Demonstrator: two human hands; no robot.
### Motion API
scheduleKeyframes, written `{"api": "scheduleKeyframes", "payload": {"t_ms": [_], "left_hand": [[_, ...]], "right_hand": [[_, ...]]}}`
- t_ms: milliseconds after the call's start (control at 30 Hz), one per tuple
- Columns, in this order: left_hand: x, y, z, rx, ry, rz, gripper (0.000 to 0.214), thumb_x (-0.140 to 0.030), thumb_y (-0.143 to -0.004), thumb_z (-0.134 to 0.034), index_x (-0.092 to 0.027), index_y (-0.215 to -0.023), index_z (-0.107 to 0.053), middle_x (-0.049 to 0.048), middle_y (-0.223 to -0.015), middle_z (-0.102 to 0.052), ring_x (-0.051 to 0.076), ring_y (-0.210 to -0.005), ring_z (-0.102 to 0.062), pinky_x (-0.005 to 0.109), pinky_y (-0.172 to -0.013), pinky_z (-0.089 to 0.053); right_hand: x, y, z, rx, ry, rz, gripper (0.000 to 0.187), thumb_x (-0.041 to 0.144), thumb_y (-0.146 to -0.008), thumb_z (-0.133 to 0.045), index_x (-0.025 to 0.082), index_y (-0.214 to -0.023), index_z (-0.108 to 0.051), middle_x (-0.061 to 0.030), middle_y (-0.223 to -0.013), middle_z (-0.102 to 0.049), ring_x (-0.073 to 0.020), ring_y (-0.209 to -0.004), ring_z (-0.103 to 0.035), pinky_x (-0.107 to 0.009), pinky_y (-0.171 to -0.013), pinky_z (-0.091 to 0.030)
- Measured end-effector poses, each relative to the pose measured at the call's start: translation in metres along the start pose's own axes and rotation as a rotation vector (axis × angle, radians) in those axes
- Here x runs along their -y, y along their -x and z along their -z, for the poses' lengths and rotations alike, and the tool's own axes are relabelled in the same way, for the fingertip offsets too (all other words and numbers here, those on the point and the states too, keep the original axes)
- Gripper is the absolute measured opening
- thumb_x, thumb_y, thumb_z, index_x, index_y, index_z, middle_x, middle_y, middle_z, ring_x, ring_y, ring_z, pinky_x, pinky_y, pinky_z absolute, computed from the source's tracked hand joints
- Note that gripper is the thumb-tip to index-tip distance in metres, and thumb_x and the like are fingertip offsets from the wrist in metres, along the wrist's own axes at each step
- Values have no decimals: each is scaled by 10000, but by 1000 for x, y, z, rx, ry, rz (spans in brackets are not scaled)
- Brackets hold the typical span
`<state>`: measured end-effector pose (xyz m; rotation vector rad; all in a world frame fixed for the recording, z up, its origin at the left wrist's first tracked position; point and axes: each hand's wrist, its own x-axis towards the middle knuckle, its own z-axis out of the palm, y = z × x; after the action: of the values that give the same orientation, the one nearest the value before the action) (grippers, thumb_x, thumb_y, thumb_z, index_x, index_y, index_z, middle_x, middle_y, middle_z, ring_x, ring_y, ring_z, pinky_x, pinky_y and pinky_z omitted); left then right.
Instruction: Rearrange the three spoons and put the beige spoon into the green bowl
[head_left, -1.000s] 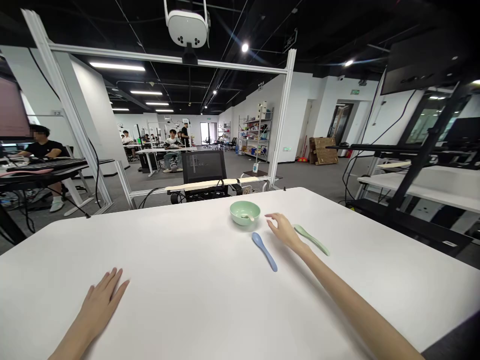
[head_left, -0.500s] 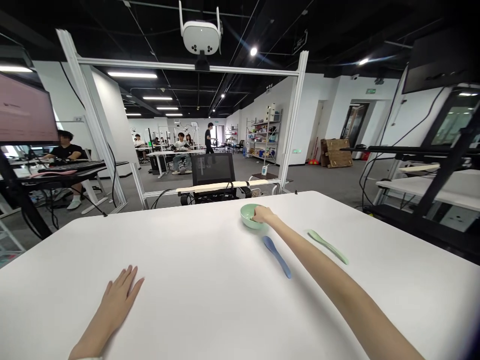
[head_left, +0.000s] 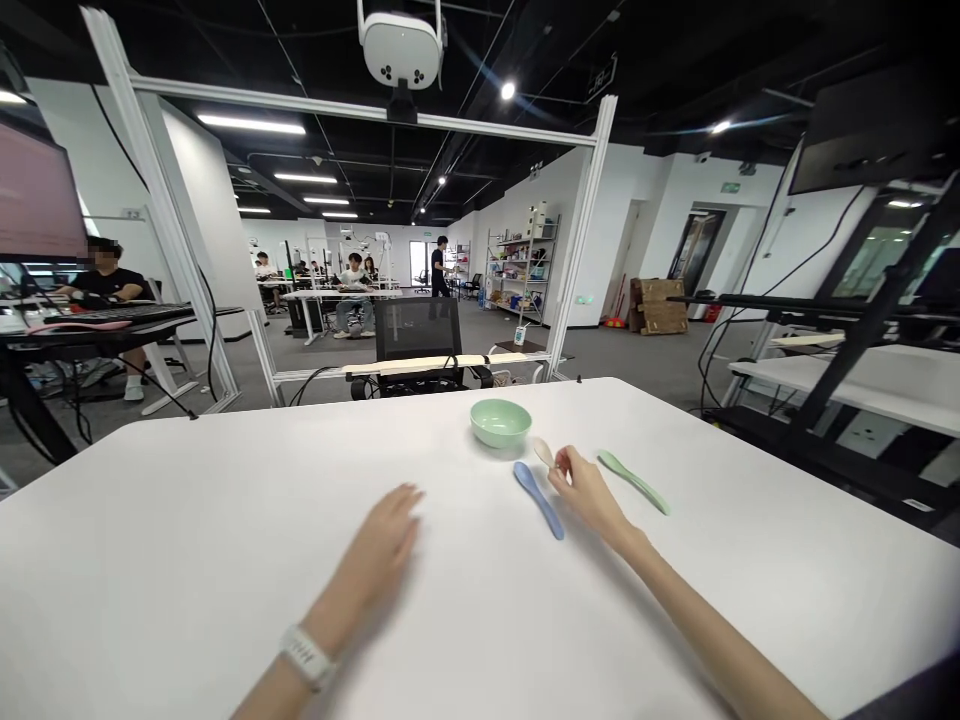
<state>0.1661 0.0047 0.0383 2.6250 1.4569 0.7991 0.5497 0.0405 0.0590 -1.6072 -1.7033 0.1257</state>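
Note:
A pale green bowl [head_left: 501, 422] stands on the white table [head_left: 225, 540] toward its far side. Just in front of the bowl, my right hand [head_left: 589, 493] is closed on a small beige spoon [head_left: 543, 452], whose head points up toward the bowl. A blue spoon [head_left: 538, 498] lies on the table to the left of that hand, and a green spoon [head_left: 632, 480] lies to its right. My left hand [head_left: 379, 545] is over the middle of the table, blurred, fingers stretched out, holding nothing. A white band [head_left: 306, 655] is on its wrist.
A black chair [head_left: 409, 335] and a white frame [head_left: 581, 235] stand beyond the table's far edge. Desks and a black stand [head_left: 840, 340] are on the right. People sit at desks on the left and farther back.
My right hand reached into the bowl, then drew back with the beige spoon in it. My left hand lifted from the near left and moved right toward the table's middle.

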Motion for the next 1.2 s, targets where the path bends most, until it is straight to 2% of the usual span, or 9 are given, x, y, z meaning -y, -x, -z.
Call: {"api": "scheduleKeyframes", "payload": {"t_ms": [67,133,200,300,467,567,700,833,1200], "left_hand": [[-60,-39,-29,96,65,-90,524,-374,-1050,-286,-209,-1487,-523,123,-1589,-558,226,-1508,-473,493,-1266,-392],[-106,-72,-59,132,86,-143,552,-438,-1035,-363,-189,-1508,-499,137,-1620,-518,239,-1539,-427,470,-1275,-377],[-134,-98,-84,157,100,-171,647,-546,-991,-454,-165,-1511,-495,161,-1640,-484,282,-1558,-392,481,-1277,-364],[-149,-120,-107,189,115,-183,747,-640,-927,-529,-131,-1473,-532,200,-1604,-517,350,-1534,-423,540,-1262,-360],[-132,-115,-108,219,138,-194,626,-641,-915,-560,-185,-1338,-636,179,-1515,-615,338,-1447,-533,528,-1221,-411],[-109,-95,-89,236,130,-166,570,-606,-932,-562,-200,-1324,-642,167,-1481,-643,334,-1453,-525,538,-1232,-403],[-76,-62,-60,261,104,-99,666,-602,-964,-512,-172,-1471,-545,172,-1596,-535,327,-1511,-462,540,-1271,-366],[-52,-35,-44,250,116,-55,714,-651,-963,-486,-220,-1533,-500,115,-1636,-498,304,-1519,-457,523,-1278,-376],[-39,-22,-41,228,152,-5,707,-641,-971,-486,-237,-1551,-494,90,-1652,-469,285,-1547,-408,518,-1306,-335]], "right_hand": [[-9,12,-6,2,-47,-56,132,392,-827,-489,265,-848,-462,-6,-722,-611,-203,-639,-552,-311,-634,-381],[-14,16,-10,0,-85,-81,137,401,-816,-489,269,-830,-455,-8,-727,-610,-201,-643,-550,-314,-636,-394],[-18,16,-13,1,-112,-87,140,408,-817,-480,273,-816,-445,-10,-732,-609,-203,-656,-557,-318,-648,-413],[-23,14,-14,-8,-120,-89,136,405,-814,-474,276,-803,-434,-11,-728,-603,-206,-664,-566,-324,-663,-431],[-29,15,-15,11,-124,-97,94,351,-804,-486,275,-805,-430,4,-711,-584,-200,-651,-550,-319,-654,-427],[-22,19,-19,52,-126,-108,73,312,-806,-496,271,-826,-439,10,-723,-583,-193,-655,-542,-308,-648,-414],[-5,26,-26,108,-112,-102,64,282,-824,-490,268,-851,-433,-1,-775,-598,-192,-679,-542,-298,-639,-388],[6,30,-29,138,-73,-115,77,259,-829,-494,268,-843,-419,-12,-800,-607,-199,-705,-557,-294,-639,-378],[7,34,-29,158,-76,-87,67,238,-816,-501,261,-837,-441,-19,-797,-620,-200,-711,-560,-297,-655,-384]]}}
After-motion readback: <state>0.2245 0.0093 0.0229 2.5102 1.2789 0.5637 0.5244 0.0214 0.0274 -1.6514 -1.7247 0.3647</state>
